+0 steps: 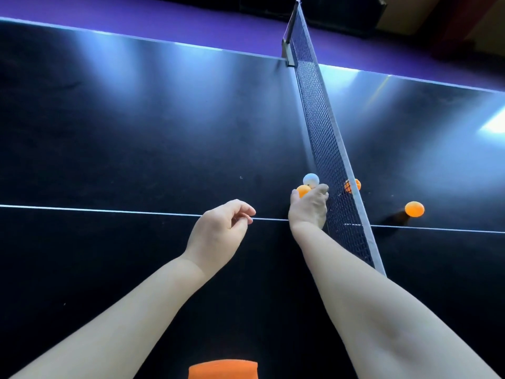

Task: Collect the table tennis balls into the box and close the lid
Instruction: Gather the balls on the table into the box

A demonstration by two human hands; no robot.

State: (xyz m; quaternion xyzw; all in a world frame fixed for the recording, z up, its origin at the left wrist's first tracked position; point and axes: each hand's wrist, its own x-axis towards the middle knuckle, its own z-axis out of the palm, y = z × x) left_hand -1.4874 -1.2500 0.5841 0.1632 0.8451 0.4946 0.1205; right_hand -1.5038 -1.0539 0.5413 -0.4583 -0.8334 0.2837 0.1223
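My right hand [308,207] reaches to the foot of the net and its fingers curl round an orange ball [302,190]. A white ball [311,180] lies just beyond its fingertips, against the net. Behind the mesh sits another orange ball [352,185], and a third orange ball [414,209] lies further right on the far half of the table. My left hand [221,231] hovers over the white centre line with loosely curled fingers and holds nothing. No box is in view.
The net [322,127] runs from the far edge toward me across the dark table [136,132]. A white line [82,209] crosses the table. An orange object [222,369] shows at the bottom edge. Purple floor lies beyond the table.
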